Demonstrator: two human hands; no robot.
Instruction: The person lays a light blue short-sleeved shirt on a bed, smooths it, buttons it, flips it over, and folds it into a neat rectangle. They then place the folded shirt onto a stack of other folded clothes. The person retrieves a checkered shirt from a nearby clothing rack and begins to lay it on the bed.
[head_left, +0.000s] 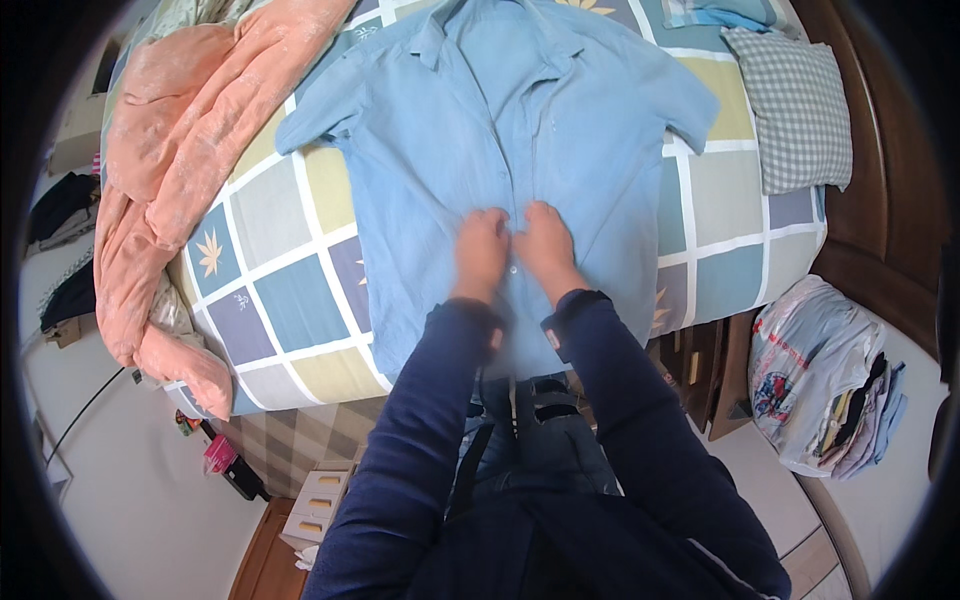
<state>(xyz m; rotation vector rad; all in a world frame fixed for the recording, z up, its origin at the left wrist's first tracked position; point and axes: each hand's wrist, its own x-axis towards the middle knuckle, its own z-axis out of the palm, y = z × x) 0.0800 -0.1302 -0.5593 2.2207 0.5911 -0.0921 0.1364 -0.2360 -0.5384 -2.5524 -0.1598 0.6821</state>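
A light blue short-sleeved button-up shirt (420, 172) lies front side up on a bed with a checked sheet (300, 300), its collar at the far side and its hem at the near edge. The upper front hangs apart in a V below the collar. My left hand (482, 244) and my right hand (545, 240) are side by side on the middle of the front, one on each side of the button placket, fingers bent at the cloth. The fingertips seem to pinch the placket edges, though slight blur hides the exact grip. A small button shows between my wrists.
A bunched peach quilt (172, 142) covers the bed's left side. A gingham pillow (799, 112) lies at the right by the dark wooden headboard (892, 150). On the right below stands a plastic bag (810, 360) with folded clothes. A small drawer unit (319, 502) stands at lower left.
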